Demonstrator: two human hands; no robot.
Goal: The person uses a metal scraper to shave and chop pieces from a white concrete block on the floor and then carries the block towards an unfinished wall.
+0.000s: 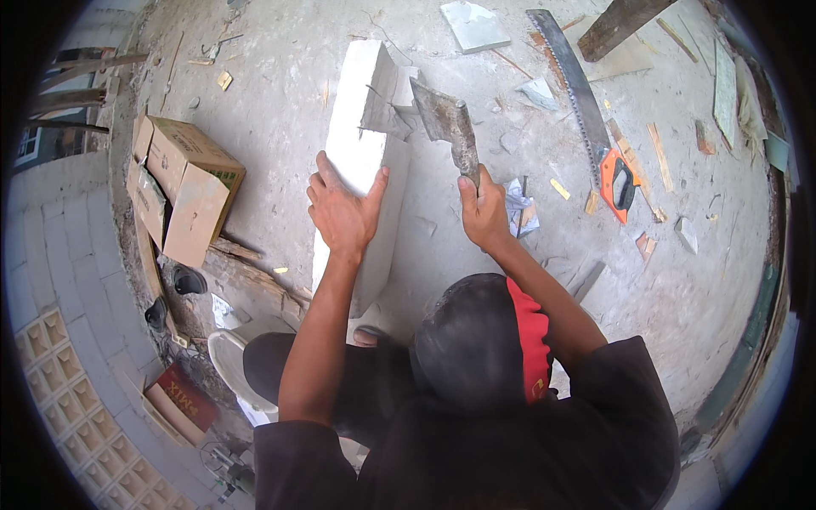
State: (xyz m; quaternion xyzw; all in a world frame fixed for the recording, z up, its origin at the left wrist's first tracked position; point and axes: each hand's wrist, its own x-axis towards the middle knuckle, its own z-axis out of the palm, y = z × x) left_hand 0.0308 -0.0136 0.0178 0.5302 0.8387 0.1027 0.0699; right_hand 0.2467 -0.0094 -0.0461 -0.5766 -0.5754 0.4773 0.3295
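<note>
A long white lightweight-concrete block (349,110) lies on the floor before me, with a notch broken into its right side. My left hand (344,208) rests on its upper face, fingers and thumb spread. To the right of the block, my right hand (486,211) is closed round the handle of a worn, rusty metal cleaver-like chopping tool (444,117). Its broad blade points up and left beside the notch, and whether it touches the block I cannot tell.
An orange-handled handsaw (586,110) lies on the right among wood scraps and block offcuts (474,27). An open cardboard box (191,183) stands at the left, near a whitish bucket (223,357). A wooden post (620,27) rises at the far right.
</note>
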